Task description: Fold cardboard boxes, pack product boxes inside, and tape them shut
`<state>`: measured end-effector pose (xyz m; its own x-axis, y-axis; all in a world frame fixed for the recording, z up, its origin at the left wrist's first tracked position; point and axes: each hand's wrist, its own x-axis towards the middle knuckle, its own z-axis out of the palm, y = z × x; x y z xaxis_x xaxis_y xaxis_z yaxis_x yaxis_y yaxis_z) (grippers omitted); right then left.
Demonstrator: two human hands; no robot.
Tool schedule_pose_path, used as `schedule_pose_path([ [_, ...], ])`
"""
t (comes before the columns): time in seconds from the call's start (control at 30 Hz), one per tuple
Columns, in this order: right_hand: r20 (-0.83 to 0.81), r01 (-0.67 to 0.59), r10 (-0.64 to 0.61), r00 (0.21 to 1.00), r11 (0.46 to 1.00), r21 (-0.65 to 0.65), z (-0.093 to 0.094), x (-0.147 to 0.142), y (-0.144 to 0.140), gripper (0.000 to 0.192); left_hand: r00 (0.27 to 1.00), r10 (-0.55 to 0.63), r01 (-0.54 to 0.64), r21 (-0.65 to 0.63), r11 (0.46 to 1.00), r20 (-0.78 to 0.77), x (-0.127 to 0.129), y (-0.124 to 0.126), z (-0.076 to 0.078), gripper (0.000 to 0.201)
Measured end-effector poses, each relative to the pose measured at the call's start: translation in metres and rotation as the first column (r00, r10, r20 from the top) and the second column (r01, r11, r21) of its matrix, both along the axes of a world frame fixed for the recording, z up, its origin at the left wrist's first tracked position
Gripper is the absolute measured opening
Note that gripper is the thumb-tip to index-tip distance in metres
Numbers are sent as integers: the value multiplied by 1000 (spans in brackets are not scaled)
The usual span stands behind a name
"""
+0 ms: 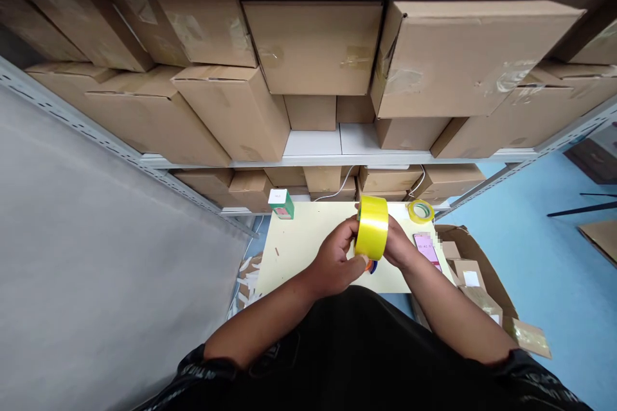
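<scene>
A: What are the hands doing?

B: Both hands hold a large roll of yellow tape (371,227) upright on its edge, above the middle of a pale yellow surface (308,237). The left hand (335,260) grips the roll's left face and lower rim, fingers closed around it. The right hand (398,245) is behind the roll on its right side, fingers pressed to it; most of them are hidden.

A: Anything under the roll?

B: A small orange and blue piece (370,266) shows just below it, by the left fingertips. Too small to identify.

A: What else is nearby?

B: A smaller tape roll (421,210) lies flat at the far right corner of the surface. A phone (427,249) with a lit pink screen lies just beside the right wrist. A small green and white box (281,203) stands at the far left corner. Cardboard boxes (313,48) fill the shelves behind.

A: How would one handle the roll well?

B: My judgement: keep one hand steady on the core while the other feels along the rim for the loose end, and hold the roll clear of the phone.
</scene>
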<state>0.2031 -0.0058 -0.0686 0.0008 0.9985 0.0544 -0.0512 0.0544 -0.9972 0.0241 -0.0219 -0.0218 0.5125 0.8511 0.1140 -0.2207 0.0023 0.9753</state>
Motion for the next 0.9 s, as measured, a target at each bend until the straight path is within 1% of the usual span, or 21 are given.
schedule_pose_path([
  [0.07, -26, 29, -30, 999, 999, -37, 18, -13, 0, 38, 1000, 16, -15, 59, 998, -17, -6, -5, 3, 33],
  [0.13, -12, 73, -73, 997, 997, -32, 28, -20, -2, 35, 999, 39, -36, 84, 996, -32, -14, -9, 7, 29],
  [0.23, 54, 131, -136, 989, 989, 73, 34, -25, -2, 32, 997, 76, -74, 89, 993, -22, -25, -12, 14, 22],
  [0.37, 146, 117, -161, 976, 956, 269, 37, -29, 0, 28, 991, 123, -128, 128, 984, 45, -35, -17, 22, 18],
  [0.43, 204, 108, -195, 959, 922, 372, 39, -30, 0, 26, 987, 138, -146, 106, 984, 77, -38, -19, 26, 17],
  [0.53, 292, 80, -256, 922, 862, 501, 44, -26, 1, 30, 985, 138, -144, 46, 989, 107, -40, -22, 33, 15],
  [0.67, 400, -16, -342, 850, 743, 669, 58, -19, 1, 34, 984, 121, -117, -44, 992, 130, -41, -24, 40, 17],
  [0.73, 452, -85, -371, 811, 690, 719, 67, -17, -1, 34, 985, 116, -108, -68, 992, 131, -41, -25, 42, 19],
  [0.83, 507, -161, -405, 761, 639, 753, 78, -16, -5, 34, 986, 113, -105, -73, 992, 119, -40, -28, 44, 18],
  [0.9, 512, -188, -424, 747, 605, 774, 82, -16, -8, 36, 987, 115, -107, -68, 992, 114, -40, -30, 46, 17],
])
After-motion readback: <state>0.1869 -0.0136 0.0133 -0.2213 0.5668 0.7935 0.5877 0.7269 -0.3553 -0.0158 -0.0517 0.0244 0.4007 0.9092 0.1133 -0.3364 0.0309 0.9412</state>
